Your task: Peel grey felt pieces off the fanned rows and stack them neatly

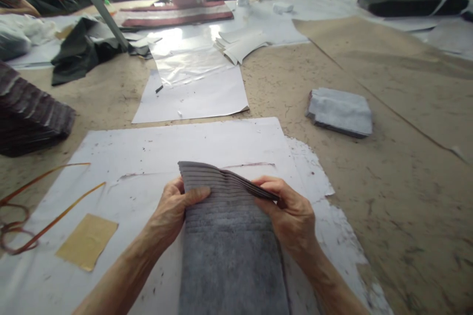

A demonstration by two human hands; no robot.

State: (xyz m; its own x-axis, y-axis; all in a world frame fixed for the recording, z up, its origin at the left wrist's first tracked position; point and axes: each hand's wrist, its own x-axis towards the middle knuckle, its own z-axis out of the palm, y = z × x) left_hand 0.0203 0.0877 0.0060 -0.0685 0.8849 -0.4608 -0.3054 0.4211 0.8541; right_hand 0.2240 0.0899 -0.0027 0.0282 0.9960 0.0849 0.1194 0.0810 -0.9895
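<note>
A stack of grey fabric pieces (232, 256) lies lengthwise in front of me, its far end fanned into thin, stepped layers. My left hand (181, 202) grips the left edge of that end, thumb on top and fingers hidden beneath. At the right corner my right hand (290, 206) pinches several layers between thumb and fingers, bending them upward. Under the stack is a large white paper sheet (121, 152) with dark specks and a torn right edge.
Eyeglasses (55, 221) and a tan paper square (88, 242) lie at left, near a dark striped stack (29, 113). A smaller grey stack (340, 110) sits to the right. Farther back are clear plastic film (188, 61), white scraps (242, 47), a slanted metal pole (98, 5) and black material (410, 0).
</note>
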